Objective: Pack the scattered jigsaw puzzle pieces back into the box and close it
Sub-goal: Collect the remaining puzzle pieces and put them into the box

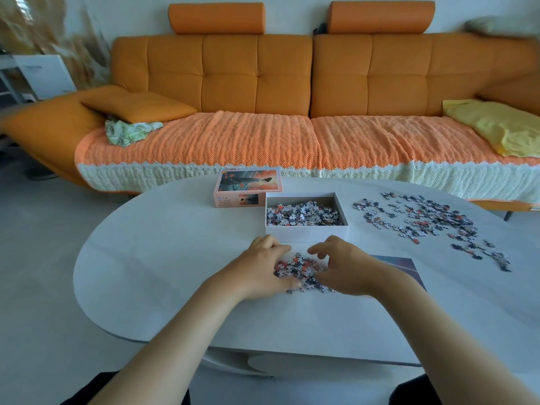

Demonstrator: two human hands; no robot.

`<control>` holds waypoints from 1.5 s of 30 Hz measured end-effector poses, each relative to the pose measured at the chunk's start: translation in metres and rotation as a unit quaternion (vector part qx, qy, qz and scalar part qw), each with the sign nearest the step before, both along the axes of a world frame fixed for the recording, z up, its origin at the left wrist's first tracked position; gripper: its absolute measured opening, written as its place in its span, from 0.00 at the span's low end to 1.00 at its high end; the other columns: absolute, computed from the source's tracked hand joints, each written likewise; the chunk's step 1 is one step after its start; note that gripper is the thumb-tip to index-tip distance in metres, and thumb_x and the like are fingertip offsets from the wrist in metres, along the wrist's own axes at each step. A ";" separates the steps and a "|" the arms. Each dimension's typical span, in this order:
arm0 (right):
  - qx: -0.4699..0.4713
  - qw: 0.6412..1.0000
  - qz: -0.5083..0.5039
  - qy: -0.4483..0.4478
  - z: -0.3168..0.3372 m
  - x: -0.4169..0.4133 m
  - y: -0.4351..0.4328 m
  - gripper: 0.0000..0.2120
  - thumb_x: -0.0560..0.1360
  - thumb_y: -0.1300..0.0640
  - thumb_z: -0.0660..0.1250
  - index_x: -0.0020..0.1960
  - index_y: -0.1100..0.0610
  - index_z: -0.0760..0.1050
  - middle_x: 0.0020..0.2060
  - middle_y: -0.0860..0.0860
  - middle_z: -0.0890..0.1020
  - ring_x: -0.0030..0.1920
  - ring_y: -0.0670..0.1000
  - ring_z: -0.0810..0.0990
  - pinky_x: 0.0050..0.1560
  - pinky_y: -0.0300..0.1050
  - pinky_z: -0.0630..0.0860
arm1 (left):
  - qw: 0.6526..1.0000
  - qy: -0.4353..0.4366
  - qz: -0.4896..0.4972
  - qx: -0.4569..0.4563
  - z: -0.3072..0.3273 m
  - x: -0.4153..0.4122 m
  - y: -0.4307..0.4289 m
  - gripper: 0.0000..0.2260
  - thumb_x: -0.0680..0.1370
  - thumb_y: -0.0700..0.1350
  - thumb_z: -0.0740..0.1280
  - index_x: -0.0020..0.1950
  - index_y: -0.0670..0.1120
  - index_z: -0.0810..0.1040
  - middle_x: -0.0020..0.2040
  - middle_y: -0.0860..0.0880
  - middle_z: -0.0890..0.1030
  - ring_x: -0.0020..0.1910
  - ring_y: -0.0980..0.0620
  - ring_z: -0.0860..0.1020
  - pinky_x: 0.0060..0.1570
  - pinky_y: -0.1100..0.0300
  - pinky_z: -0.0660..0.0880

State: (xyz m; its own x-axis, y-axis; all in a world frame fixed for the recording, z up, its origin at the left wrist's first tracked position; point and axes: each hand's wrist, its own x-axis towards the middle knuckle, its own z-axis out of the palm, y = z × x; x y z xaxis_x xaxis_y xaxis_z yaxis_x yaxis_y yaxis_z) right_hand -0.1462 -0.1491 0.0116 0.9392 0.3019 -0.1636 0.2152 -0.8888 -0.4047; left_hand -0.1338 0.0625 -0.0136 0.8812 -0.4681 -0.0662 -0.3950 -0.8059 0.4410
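On the white table (163, 258) a small pile (304, 271) of puzzle pieces lies just in front of the open box (306, 230). Both hands are around this pile. The left hand (260, 268) is at its left side, the fingers close together and curved round its far edge, the thumb touching its near edge. The right hand (347, 267) is at the right side. Its fingers (320, 249) are bent and a little spread above the pile; I cannot tell if they pinch any piece. The box already holds many pieces. Its lid (248, 185) lies picture up, just beside the box's far left corner. More loose pieces (423, 223) are scattered on the table to the right of the box. A printed sheet (406, 266) lies partly under the right forearm. Behind the table stands an orange sofa (257, 83).
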 end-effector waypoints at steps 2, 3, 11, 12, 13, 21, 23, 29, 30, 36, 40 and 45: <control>-0.026 0.999 0.002 0.022 0.000 0.000 -0.001 0.37 0.69 0.40 0.71 0.74 0.47 0.62 0.63 0.48 0.68 0.60 0.50 0.72 0.61 0.47 0.72 | 0.999 -0.003 -0.007 0.039 0.000 0.001 0.004 0.36 0.72 0.65 0.67 0.75 0.52 0.63 0.61 0.56 0.64 0.67 0.57 0.59 0.66 0.54 0.66; -0.051 0.998 0.007 0.025 0.000 0.000 0.001 0.41 0.67 0.36 0.72 0.74 0.47 0.62 0.64 0.48 0.67 0.62 0.51 0.71 0.63 0.50 0.71 | 0.999 -0.002 -0.009 0.043 0.000 0.001 0.005 0.34 0.72 0.63 0.67 0.75 0.52 0.64 0.60 0.56 0.64 0.67 0.57 0.59 0.66 0.54 0.66; -0.004 1.000 0.008 -0.018 -0.002 0.008 0.016 0.18 0.72 0.47 0.71 0.61 0.46 0.78 0.53 0.49 0.73 0.50 0.51 0.76 0.51 0.42 0.73 | 0.998 -0.041 0.021 -0.047 -0.002 0.004 -0.002 0.14 0.76 0.50 0.71 0.61 0.51 0.79 0.52 0.53 0.73 0.53 0.55 0.74 0.53 0.61 0.71; -0.006 0.999 0.005 -0.032 -0.001 0.008 0.017 0.15 0.73 0.49 0.70 0.59 0.47 0.80 0.52 0.49 0.75 0.51 0.50 0.77 0.50 0.40 0.72 | 0.997 -0.041 0.024 -0.057 -0.001 0.004 -0.003 0.11 0.75 0.49 0.71 0.57 0.51 0.80 0.50 0.53 0.73 0.50 0.55 0.74 0.51 0.61 0.72; -0.007 0.999 0.005 -0.044 -0.002 0.009 0.018 0.12 0.74 0.51 0.69 0.57 0.48 0.81 0.51 0.48 0.76 0.51 0.50 0.78 0.49 0.39 0.72 | 0.997 -0.041 0.027 -0.066 -0.001 0.004 -0.004 0.10 0.75 0.48 0.72 0.55 0.50 0.81 0.48 0.54 0.74 0.48 0.55 0.75 0.49 0.61 0.72; -0.017 1.000 0.007 -0.024 0.000 0.014 0.023 0.17 0.73 0.49 0.71 0.61 0.49 0.79 0.53 0.47 0.77 0.48 0.47 0.75 0.47 0.38 0.71 | 0.993 -0.039 0.043 -0.099 0.003 0.009 -0.006 0.06 0.73 0.44 0.74 0.49 0.50 0.84 0.42 0.56 0.77 0.40 0.58 0.77 0.42 0.66 0.72; -0.001 0.999 0.000 -0.039 0.000 0.016 0.023 0.12 0.73 0.52 0.71 0.57 0.50 0.81 0.50 0.45 0.80 0.46 0.45 0.76 0.45 0.35 0.70 | 0.993 -0.030 0.047 -0.100 0.004 0.011 -0.006 0.06 0.74 0.44 0.73 0.50 0.50 0.85 0.42 0.56 0.79 0.39 0.59 0.77 0.41 0.67 0.73; 0.045 0.998 -0.029 -0.037 0.006 0.025 0.018 0.05 0.72 0.57 0.72 0.46 0.48 0.84 0.38 0.42 0.82 0.34 0.43 0.79 0.27 0.26 0.69 | 0.988 -0.023 0.065 -0.136 0.011 0.022 -0.005 0.08 0.75 0.43 0.71 0.53 0.50 0.84 0.45 0.57 0.82 0.41 0.61 0.79 0.43 0.71 0.73; 0.059 0.997 -0.036 -0.035 0.010 0.028 0.016 0.05 0.72 0.57 0.73 0.45 0.48 0.84 0.37 0.42 0.82 0.33 0.45 0.80 0.27 0.28 0.71 | 0.986 -0.027 0.065 -0.149 0.015 0.024 -0.005 0.08 0.76 0.43 0.71 0.54 0.50 0.84 0.45 0.58 0.82 0.41 0.64 0.78 0.42 0.76 0.70; 0.172 0.972 -0.091 -0.132 0.024 0.045 0.010 0.04 0.72 0.58 0.73 0.41 0.49 0.82 0.33 0.46 0.82 0.30 0.47 0.80 0.36 0.43 0.80 | 0.965 -0.068 0.098 -0.234 0.033 0.047 -0.010 0.08 0.76 0.42 0.71 0.55 0.48 0.84 0.38 0.63 0.79 0.34 0.67 0.77 0.35 0.76 0.68; 0.198 0.939 -0.113 -0.256 0.015 0.065 0.012 0.04 0.72 0.60 0.73 0.46 0.55 0.84 0.40 0.49 0.80 0.35 0.45 0.77 0.39 0.38 0.74 | 0.951 -0.126 0.123 -0.254 0.037 0.063 -0.020 0.10 0.76 0.41 0.71 0.57 0.47 0.83 0.48 0.54 0.83 0.46 0.59 0.79 0.45 0.73 0.71; 0.038 0.973 -0.082 -0.214 -0.004 0.082 0.011 0.11 0.78 0.53 0.65 0.58 0.48 0.81 0.50 0.48 0.79 0.46 0.51 0.76 0.38 0.39 0.67 | 0.974 -0.132 0.073 -0.169 0.025 0.080 -0.031 0.11 0.80 0.42 0.66 0.61 0.48 0.81 0.56 0.50 0.82 0.53 0.53 0.78 0.53 0.61 0.73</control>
